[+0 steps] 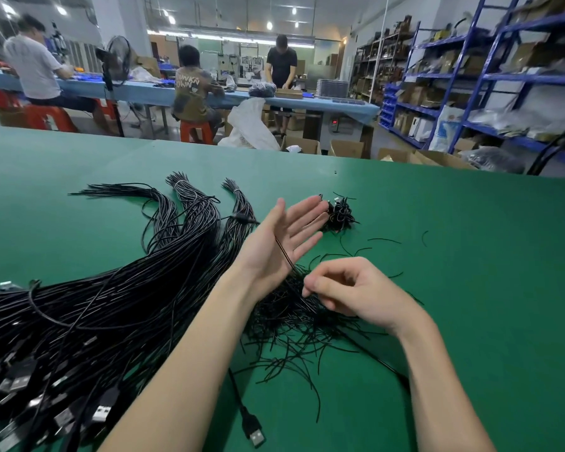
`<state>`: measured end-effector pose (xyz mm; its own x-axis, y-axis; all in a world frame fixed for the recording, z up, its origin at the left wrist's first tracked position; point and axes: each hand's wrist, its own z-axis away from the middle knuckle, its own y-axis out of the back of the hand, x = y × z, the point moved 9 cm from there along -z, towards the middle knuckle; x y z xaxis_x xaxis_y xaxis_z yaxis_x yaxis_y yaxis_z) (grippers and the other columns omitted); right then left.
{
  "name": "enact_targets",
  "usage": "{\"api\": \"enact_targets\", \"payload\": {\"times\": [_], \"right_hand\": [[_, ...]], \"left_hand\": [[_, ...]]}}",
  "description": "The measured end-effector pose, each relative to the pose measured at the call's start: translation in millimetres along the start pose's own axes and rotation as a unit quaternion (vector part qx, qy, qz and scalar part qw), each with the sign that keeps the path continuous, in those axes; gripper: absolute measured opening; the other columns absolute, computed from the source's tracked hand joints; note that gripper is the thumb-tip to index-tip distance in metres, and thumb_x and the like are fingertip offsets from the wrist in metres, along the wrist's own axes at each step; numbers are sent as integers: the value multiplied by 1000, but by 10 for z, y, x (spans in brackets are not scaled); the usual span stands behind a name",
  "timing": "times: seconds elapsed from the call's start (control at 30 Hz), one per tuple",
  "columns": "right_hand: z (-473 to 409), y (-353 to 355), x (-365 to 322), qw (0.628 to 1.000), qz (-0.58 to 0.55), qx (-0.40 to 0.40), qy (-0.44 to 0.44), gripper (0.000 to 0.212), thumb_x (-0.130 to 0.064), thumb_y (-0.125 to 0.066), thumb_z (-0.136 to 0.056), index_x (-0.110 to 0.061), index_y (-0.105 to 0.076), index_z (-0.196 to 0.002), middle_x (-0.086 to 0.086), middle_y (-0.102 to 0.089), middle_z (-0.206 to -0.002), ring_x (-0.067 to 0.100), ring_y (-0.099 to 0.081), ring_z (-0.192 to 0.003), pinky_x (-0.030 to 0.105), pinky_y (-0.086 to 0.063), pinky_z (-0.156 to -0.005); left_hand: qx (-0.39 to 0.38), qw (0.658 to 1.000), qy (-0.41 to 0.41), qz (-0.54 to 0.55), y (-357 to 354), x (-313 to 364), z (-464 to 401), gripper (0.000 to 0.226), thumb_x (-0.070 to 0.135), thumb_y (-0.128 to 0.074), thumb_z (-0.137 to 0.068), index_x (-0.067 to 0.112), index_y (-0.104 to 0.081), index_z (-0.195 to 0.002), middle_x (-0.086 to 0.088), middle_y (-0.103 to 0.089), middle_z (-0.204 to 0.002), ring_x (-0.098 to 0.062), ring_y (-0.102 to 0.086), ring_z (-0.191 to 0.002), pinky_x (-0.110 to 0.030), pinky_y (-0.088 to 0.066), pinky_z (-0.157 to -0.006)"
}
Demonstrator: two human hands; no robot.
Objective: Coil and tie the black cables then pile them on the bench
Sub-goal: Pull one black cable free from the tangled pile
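A large bundle of long black USB cables (pixel 88 308) lies across the left of the green bench (pixel 470 256), plugs toward me. My left hand (pixel 281 243) is raised palm up with fingers straight, and one black cable (pixel 284 256) runs across its palm. My right hand (pixel 349 291) hovers over a heap of short black twist ties (pixel 294 324), thumb and forefinger pinching a thin black strand there. A small pile of coiled, tied cables (pixel 340 213) sits just beyond my left fingertips. A loose USB plug (pixel 256 435) lies near the front edge.
Stray ties are scattered on the bench right of my hands. Beyond the bench edge stand cardboard boxes (pixel 346 148), a white bag (pixel 248 125) and blue shelving (pixel 470 93). Three people work at a blue table (pixel 340 106) farther back.
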<state>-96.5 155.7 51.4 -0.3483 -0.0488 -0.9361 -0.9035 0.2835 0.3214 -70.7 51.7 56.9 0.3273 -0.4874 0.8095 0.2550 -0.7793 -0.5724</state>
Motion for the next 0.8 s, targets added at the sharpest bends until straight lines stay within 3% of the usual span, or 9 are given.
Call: {"api": "enact_targets", "payload": {"times": [0.1,0.17,0.27,0.33,0.4,0.47,0.53,0.67,0.8], "right_hand": [[9,-33,54,1000,15,-12,-9,19,-37,-66,-96,-26,-77,-85,-4,-55,-56,8,-45,-51,15,-39,-51],[21,-40,113,998,50,-36,-18,21,-36,-62,-101,-27,-77,-89,-3,-60,-59,10,-52,-59,20,-46,-61],[24,37,167,989,126,-72,-43,33,-53,-54,-96,-29,-77,-92,-2,-65,-64,12,-61,-71,32,-49,-78],[-14,148,173,974,202,-83,-63,46,-68,-52,-90,-30,-78,-83,-4,-64,-63,10,-60,-67,34,-48,-73],[-101,318,116,956,274,-75,-74,52,-75,-54,-84,-30,-76,-72,-4,-59,-59,12,-50,-58,29,-40,-61],[-252,496,-42,935,342,-63,-74,42,-70,-58,-74,-31,-71,-64,-2,-61,-60,12,-47,-56,28,-40,-59],[-433,613,-283,908,409,-65,-66,30,-61,-60,-66,-32,-66,-59,-11,-60,-57,5,-46,-53,25,-42,-60],[-753,570,-704,851,509,-116,-59,32,-54,-71,-84,-29,-70,-63,-15,-56,-50,2,-47,-48,15,-38,-52],[-888,389,-944,811,566,-139,-53,28,-32,-62,-94,-31,-71,-67,-24,-58,-48,-8,-52,-48,13,-35,-48]], "left_hand": [[-22,997,-26,76,-35,112,10,66,50,-15,-108,7,-57,-135,-12,-61,-140,-22,-55,-133,-35,-42,-114],[-47,991,-41,118,-98,192,27,72,52,-15,-107,3,-59,-135,-16,-59,-141,-25,-54,-134,-36,-43,-113],[-98,980,-55,165,-216,302,116,78,57,-16,-106,0,-64,-131,-19,-59,-140,-30,-53,-135,-38,-45,-111],[-148,974,-44,167,-308,347,201,86,63,-14,-104,0,-69,-124,-20,-65,-131,-32,-57,-130,-40,-49,-106],[-201,973,-8,115,-405,314,284,93,68,-10,-101,0,-71,-119,-20,-69,-123,-34,-62,-124,-45,-51,-103],[-254,966,47,28,-495,204,353,99,73,-7,-97,-1,-69,-121,-21,-69,-122,-38,-63,-120,-55,-49,-104],[-275,952,118,-64,-522,25,382,103,75,-6,-94,-3,-65,-125,-24,-67,-125,-40,-62,-120,-58,-46,-106],[-210,921,192,-266,-379,-257,295,100,75,-1,-93,7,-60,-135,-13,-64,-136,-22,-57,-131,-48,-39,-115],[-124,921,152,-338,-202,-260,179,91,80,-5,-90,26,-51,-146,10,-56,-146,-6,-44,-140,-47,-25,-122]]}}
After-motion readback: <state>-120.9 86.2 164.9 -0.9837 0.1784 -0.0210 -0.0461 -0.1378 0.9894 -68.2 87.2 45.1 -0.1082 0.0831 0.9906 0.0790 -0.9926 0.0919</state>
